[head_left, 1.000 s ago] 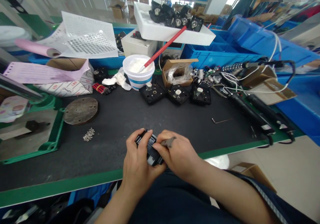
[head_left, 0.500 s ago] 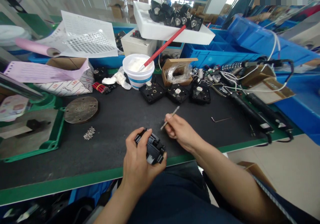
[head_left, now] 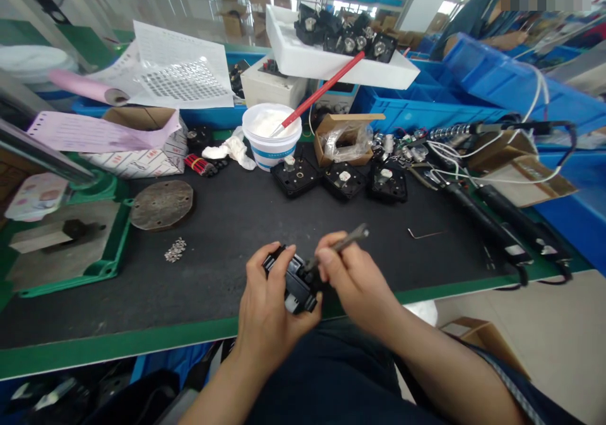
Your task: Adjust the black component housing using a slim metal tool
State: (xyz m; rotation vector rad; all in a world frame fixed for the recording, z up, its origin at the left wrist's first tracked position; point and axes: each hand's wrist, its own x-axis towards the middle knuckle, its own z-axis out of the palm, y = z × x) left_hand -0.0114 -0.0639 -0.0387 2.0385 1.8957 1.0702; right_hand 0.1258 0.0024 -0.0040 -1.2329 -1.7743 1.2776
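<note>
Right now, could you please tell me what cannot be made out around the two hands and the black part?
Head view only:
- Tip of the thin metal tool: hidden between the right hand and the black part.
- Underside of the black part: covered by the left hand.
- Small metal pieces on the black mat: too small to identify.
- Text on the white sheet: too small to read.

Both forearms reach forward from the bottom edge, and the hands meet close in front of the body. The left hand (head_left: 267, 305) is cupped, fingers curled and thumb raised. The right hand (head_left: 353, 280) is pinched shut, thumb against fingertips, knuckles up.
</note>
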